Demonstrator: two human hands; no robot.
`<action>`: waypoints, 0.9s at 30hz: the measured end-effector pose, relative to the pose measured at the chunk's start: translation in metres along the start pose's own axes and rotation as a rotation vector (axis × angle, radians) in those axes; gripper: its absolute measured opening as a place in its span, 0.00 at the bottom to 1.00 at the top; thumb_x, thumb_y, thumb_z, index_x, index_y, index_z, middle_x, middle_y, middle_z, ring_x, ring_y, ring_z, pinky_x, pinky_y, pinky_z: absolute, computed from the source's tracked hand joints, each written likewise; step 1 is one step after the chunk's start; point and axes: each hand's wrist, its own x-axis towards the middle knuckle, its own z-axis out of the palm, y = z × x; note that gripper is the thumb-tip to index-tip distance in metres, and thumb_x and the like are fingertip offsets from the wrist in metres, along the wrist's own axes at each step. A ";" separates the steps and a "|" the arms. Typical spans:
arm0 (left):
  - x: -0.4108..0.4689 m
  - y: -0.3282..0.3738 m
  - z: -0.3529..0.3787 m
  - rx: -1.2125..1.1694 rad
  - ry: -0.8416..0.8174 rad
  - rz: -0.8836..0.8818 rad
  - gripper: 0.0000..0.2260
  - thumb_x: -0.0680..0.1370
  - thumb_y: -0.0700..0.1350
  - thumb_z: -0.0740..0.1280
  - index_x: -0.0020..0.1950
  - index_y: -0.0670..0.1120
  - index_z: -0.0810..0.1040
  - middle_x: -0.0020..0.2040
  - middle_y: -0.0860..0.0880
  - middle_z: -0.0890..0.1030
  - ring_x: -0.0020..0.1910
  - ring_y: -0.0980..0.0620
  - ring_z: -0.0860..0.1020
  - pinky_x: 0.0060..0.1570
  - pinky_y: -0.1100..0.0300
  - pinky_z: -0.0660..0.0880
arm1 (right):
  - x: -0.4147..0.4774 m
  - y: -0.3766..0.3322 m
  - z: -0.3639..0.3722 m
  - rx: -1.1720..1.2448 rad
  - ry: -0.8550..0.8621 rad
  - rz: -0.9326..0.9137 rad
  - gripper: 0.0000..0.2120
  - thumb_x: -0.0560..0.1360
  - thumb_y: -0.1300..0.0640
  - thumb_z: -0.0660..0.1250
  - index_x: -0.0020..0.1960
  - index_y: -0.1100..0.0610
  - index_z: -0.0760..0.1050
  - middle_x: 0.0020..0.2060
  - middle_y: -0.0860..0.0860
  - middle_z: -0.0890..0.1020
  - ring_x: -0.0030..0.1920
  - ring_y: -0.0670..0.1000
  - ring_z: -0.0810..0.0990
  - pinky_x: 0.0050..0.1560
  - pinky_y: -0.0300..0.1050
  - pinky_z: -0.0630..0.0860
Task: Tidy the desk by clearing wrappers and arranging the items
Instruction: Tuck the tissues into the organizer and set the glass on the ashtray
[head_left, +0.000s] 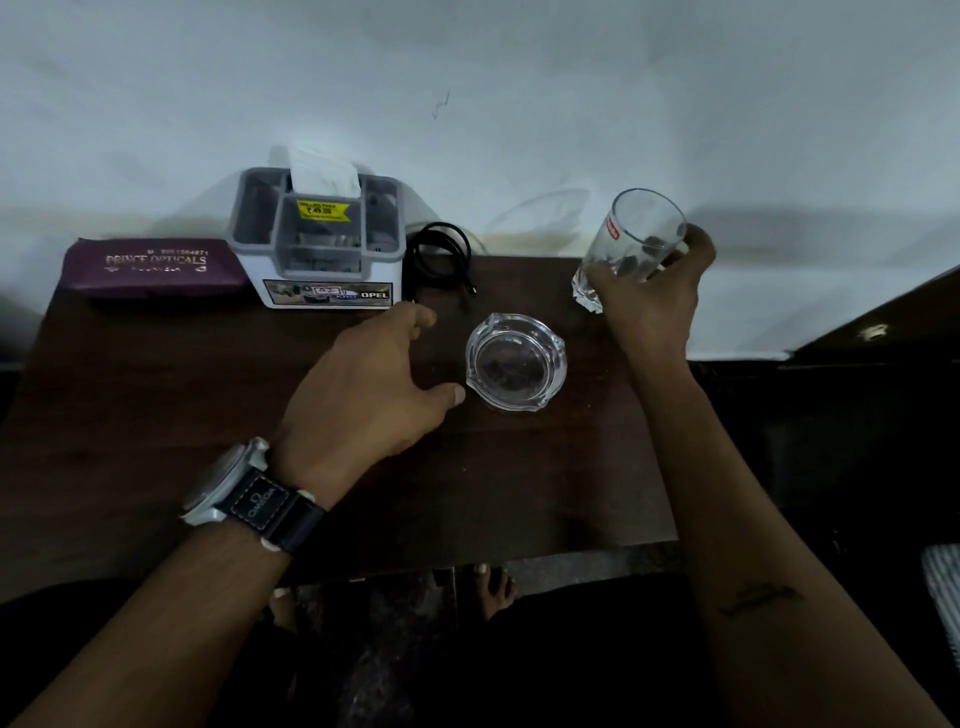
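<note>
My right hand (652, 296) grips a clear drinking glass (636, 231) tilted above the desk's far right corner, and a crumpled clear wrapper (587, 291) shows under its fingers. My left hand (363, 395), with a watch on the wrist, hovers over the dark wooden desk (182, 415) with fingers spread and relaxed, holding nothing, just left of a glass ashtray (515, 361). A coiled black cable (441, 254) lies behind the ashtray.
A white and grey desk organiser (322, 249) with paper in it stands at the back, a maroon spectacle case (153, 267) to its left. A pale wall runs behind the desk. Bare feet (496, 590) show below the front edge.
</note>
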 end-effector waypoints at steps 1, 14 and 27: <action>0.000 0.000 0.000 0.000 0.001 0.003 0.33 0.71 0.55 0.80 0.73 0.56 0.72 0.69 0.53 0.79 0.65 0.50 0.79 0.66 0.50 0.77 | 0.001 0.000 0.001 0.013 -0.029 0.003 0.45 0.68 0.55 0.78 0.77 0.56 0.56 0.66 0.52 0.76 0.59 0.52 0.83 0.60 0.43 0.79; -0.001 0.000 0.003 -0.023 -0.008 -0.016 0.32 0.70 0.54 0.80 0.71 0.56 0.73 0.65 0.55 0.82 0.63 0.50 0.81 0.65 0.48 0.78 | -0.010 -0.013 -0.015 0.040 -0.094 -0.113 0.39 0.65 0.50 0.81 0.71 0.53 0.70 0.59 0.42 0.80 0.50 0.34 0.83 0.49 0.32 0.80; -0.004 0.009 0.012 0.014 -0.087 0.042 0.34 0.71 0.51 0.80 0.75 0.52 0.71 0.67 0.50 0.83 0.64 0.48 0.81 0.63 0.47 0.79 | -0.049 -0.031 -0.037 0.073 -0.532 -0.291 0.35 0.62 0.56 0.81 0.66 0.55 0.74 0.58 0.50 0.84 0.58 0.49 0.85 0.56 0.53 0.85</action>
